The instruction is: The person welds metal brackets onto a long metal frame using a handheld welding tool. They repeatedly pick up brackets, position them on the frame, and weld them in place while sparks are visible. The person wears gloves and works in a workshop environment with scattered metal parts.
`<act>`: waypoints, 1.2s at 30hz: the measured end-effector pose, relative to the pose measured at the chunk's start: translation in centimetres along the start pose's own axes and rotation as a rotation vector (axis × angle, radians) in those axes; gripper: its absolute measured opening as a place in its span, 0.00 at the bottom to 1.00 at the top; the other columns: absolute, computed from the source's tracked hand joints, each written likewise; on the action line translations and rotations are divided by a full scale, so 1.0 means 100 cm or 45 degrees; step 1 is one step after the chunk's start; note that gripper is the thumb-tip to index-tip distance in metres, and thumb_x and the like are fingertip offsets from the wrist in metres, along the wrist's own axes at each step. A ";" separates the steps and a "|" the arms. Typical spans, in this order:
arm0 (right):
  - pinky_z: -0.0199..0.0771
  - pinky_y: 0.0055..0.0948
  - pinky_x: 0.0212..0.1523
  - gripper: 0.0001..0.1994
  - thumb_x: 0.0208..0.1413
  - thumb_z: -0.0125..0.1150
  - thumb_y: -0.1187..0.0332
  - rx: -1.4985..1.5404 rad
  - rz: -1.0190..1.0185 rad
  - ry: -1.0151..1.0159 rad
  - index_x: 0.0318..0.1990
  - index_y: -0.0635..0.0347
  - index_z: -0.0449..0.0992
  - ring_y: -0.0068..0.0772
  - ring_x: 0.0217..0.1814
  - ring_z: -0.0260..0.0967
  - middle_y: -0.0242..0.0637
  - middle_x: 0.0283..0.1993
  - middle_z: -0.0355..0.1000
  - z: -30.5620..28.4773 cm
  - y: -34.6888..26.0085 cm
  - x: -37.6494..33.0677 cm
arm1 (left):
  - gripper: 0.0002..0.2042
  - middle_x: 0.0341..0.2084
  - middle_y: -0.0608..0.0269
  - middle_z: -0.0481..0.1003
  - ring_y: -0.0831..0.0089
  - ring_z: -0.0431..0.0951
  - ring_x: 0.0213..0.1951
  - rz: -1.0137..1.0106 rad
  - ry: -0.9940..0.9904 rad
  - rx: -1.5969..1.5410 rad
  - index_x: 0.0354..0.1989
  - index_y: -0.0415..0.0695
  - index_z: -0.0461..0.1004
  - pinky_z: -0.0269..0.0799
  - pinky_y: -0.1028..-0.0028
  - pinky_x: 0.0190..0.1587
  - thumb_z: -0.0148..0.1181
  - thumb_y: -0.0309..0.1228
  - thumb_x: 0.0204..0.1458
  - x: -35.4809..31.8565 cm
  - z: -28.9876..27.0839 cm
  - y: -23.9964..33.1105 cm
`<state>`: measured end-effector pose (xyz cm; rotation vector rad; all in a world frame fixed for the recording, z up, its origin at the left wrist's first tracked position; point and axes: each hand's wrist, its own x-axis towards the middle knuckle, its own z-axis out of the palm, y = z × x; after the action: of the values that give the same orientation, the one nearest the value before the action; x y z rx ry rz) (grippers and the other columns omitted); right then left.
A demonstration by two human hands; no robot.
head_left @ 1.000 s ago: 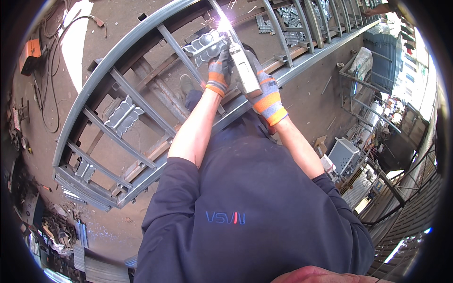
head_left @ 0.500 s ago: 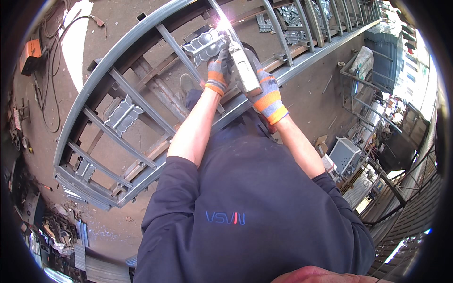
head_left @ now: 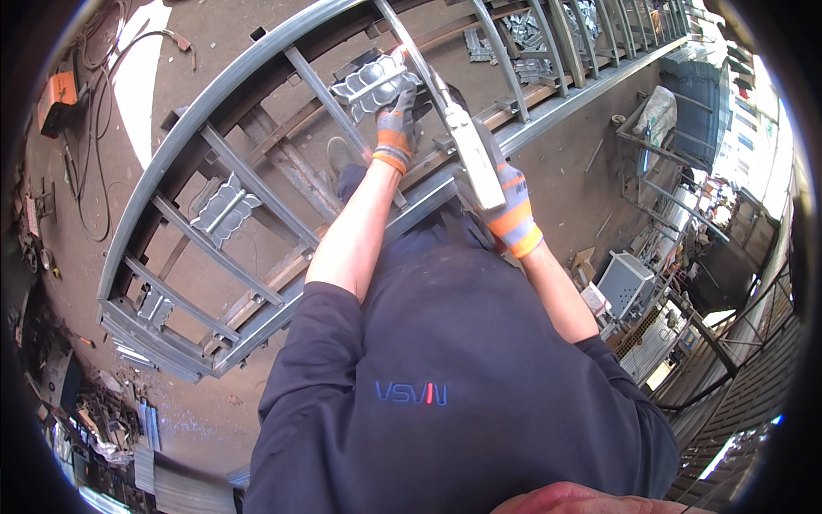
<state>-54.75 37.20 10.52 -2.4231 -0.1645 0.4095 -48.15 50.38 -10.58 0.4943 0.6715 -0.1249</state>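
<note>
My left hand [head_left: 396,133], in a grey and orange work glove, grips the lower edge of a silvery ornamental metal panel [head_left: 377,84] with scalloped, leaf-like edges. The panel sits between two bars of a curved steel frame [head_left: 197,101], and its upper right corner meets a bar [head_left: 402,34], where a small orange glow shows. Gloved the same way, my right hand [head_left: 512,201] is closed round a pale welding gun [head_left: 476,167]. Its thin nozzle points up and left, a little away from the glowing corner. Part of my right hand's fingers is hidden behind the gun.
Similar panels [head_left: 224,211] are set between other bars at the left. Several more lie piled [head_left: 531,36] beyond the frame. An orange machine [head_left: 58,103] with cables stands at far left. A metal rack [head_left: 655,154] and a grey perforated box [head_left: 625,281] stand at right.
The bright welding arc has gone out, leaving a faint glow. My right hand has drawn the welding gun down and to the right. My left hand stays on the panel.
</note>
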 end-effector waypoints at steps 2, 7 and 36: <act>0.82 0.36 0.42 0.32 0.59 0.73 0.72 -0.089 -0.019 -0.008 0.71 0.61 0.69 0.46 0.41 0.82 0.47 0.47 0.83 -0.006 0.000 -0.013 | 0.18 0.46 0.65 0.82 0.71 0.84 0.44 0.016 0.025 0.065 0.60 0.43 0.77 0.84 0.69 0.46 0.71 0.32 0.63 -0.001 0.003 -0.001; 0.82 0.36 0.44 0.36 0.59 0.73 0.72 -0.127 0.013 -0.040 0.74 0.61 0.66 0.50 0.42 0.82 0.48 0.49 0.83 -0.006 0.008 -0.030 | 0.19 0.45 0.70 0.81 0.78 0.80 0.40 0.183 0.060 0.147 0.56 0.46 0.80 0.76 0.74 0.41 0.75 0.40 0.61 0.025 0.007 -0.021; 0.78 0.56 0.44 0.16 0.56 0.67 0.60 -0.079 0.156 -0.002 0.45 0.62 0.78 0.66 0.45 0.77 0.59 0.42 0.78 0.038 0.049 -0.019 | 0.19 0.38 0.62 0.84 0.69 0.85 0.37 -0.293 -0.390 0.328 0.55 0.46 0.80 0.83 0.66 0.42 0.63 0.49 0.69 -0.059 -0.022 0.022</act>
<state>-57.74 35.28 5.08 -2.5018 -0.0299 0.4672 -53.40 53.10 -7.56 0.6281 0.4103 -0.4986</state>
